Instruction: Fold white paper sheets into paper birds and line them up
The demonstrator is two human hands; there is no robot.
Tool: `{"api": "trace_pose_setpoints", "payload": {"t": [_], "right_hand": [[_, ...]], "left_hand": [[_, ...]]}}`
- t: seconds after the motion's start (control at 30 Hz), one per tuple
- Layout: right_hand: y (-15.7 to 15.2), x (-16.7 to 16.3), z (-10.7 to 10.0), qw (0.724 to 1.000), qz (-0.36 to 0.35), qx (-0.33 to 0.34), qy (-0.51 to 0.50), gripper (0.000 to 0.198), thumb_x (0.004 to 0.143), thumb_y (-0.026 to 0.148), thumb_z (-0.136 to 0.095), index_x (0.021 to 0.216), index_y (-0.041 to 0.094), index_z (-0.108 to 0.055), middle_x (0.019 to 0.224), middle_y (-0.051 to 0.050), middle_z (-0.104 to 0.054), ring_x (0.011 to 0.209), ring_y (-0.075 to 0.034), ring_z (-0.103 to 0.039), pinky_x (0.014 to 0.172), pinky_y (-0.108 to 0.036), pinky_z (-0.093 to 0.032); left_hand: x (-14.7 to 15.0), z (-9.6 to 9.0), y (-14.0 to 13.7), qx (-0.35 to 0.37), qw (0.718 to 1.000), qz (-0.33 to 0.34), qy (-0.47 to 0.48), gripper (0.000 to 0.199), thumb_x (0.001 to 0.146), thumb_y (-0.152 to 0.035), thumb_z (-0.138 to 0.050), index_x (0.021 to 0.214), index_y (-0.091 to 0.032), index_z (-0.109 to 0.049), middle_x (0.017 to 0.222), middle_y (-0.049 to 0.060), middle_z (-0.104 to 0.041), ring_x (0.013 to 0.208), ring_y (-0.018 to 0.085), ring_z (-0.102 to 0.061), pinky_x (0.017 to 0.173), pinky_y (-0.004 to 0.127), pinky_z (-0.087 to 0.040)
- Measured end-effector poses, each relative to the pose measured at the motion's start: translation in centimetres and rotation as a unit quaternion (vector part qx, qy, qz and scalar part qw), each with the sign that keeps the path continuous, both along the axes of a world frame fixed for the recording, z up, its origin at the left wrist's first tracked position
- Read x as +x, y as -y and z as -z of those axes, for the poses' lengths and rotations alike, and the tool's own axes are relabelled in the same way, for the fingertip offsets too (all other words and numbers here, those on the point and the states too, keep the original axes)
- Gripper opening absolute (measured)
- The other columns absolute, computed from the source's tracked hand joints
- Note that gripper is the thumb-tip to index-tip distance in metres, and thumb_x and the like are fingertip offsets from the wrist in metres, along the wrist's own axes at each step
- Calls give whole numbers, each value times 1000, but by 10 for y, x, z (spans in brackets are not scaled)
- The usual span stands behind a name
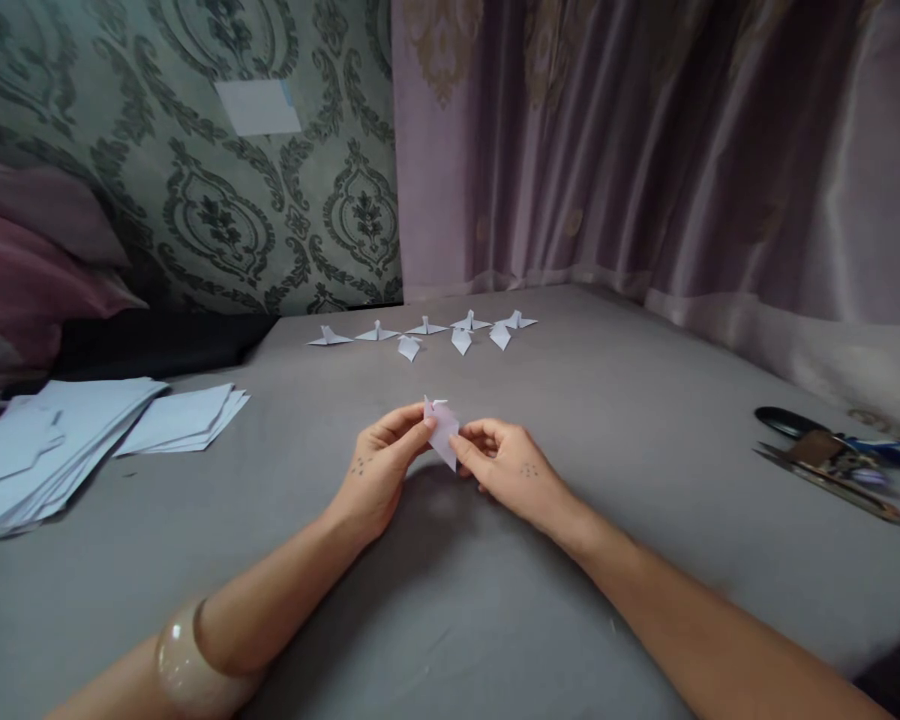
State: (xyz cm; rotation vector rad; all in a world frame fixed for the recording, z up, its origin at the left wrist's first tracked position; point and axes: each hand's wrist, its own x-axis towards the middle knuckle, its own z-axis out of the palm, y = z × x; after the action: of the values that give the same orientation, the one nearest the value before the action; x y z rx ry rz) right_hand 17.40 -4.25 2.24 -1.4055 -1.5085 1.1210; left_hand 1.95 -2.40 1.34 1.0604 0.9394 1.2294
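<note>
A small folded piece of white paper (443,436) is held up between both hands over the middle of the grey surface. My left hand (382,462) pinches its left side, thumb in front. On the lower right edge, my right hand (506,462) grips it between thumb and fingers. The paper has a pointed lower end and a small fold standing out at its top. Beyond the hands, several folded paper birds (425,327) stand in a row, with three folded paper pieces (461,341) lying just in front of them.
At the left lie a stack of large white sheets (67,440) and a smaller pile of cut paper (184,418). Scissors (784,421), a pencil (862,499) and other small items rest at the right. A curtain (570,150) and patterned wall (217,210) border the back.
</note>
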Motion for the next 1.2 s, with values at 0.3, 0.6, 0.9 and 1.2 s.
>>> {"api": "trace_pose_setpoints", "payload": {"t": [0.3,0.6,0.9,1.2], "right_hand": [[-15,14,5,1000,-16,-16,-6,19,83,26,-54,88,15,-68,73,-3,-66,61,-11,-57,57,-23,-43],[-43,29,26,966,-63,157,194,22,84,19,-51,94,21,-71,96,-4,-69,89,-17,-62,82,-29,-44],[-18,17,20,951,-11,179,251,18,85,22,-53,98,21,-65,98,-3,-61,76,-12,-58,73,-25,-44],[-24,9,23,935,-15,160,315,17,88,23,-50,89,21,-67,90,-4,-62,78,-15,-58,69,-26,-40]], "left_hand": [[2,-9,9,19,987,-4,-157,37,69,-15,-50,101,-17,-68,97,6,-71,73,16,-65,59,24,-49],[-11,9,-5,180,868,-4,-464,34,74,-13,-45,98,-19,-69,95,5,-66,84,20,-57,80,33,-45],[-14,21,-11,232,822,48,-518,31,82,-20,-47,105,-20,-69,99,10,-60,91,22,-56,84,36,-44],[-10,9,-8,101,875,28,-472,28,75,-20,-47,94,-18,-67,76,2,-65,66,15,-57,65,27,-44]]}}
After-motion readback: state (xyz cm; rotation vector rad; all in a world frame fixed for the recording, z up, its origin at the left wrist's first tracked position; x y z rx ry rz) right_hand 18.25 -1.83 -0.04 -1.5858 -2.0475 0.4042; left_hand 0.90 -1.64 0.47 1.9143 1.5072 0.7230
